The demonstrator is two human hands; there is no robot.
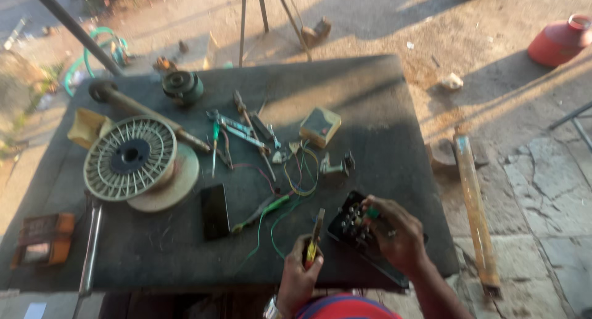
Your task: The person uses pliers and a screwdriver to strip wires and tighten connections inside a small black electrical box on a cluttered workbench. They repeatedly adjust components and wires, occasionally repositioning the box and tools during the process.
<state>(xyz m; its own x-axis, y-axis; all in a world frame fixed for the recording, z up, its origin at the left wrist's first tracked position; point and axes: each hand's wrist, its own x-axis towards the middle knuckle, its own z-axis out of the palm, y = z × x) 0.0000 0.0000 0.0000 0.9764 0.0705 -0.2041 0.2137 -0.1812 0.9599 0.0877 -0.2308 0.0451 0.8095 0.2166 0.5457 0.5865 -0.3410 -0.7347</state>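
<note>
Outdoor yard, dark worktable (382,109) on dusty ground | left hand (298,276) at the near edge, fingers closed around a yellow-handled tool (314,236) held upright | right hand (398,233) laid on a black component board (353,223), fingertips pinching a part | loose wires (290,199) just beyond | phone (214,211), spool (131,159) further left | red pot (561,41) seen far off.

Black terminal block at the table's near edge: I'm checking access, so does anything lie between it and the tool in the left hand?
Nothing visible does. The left hand holds a yellow-handled tool upright just left of the black terminal block, which the right hand grips; only bare dark tabletop separates them.
</note>
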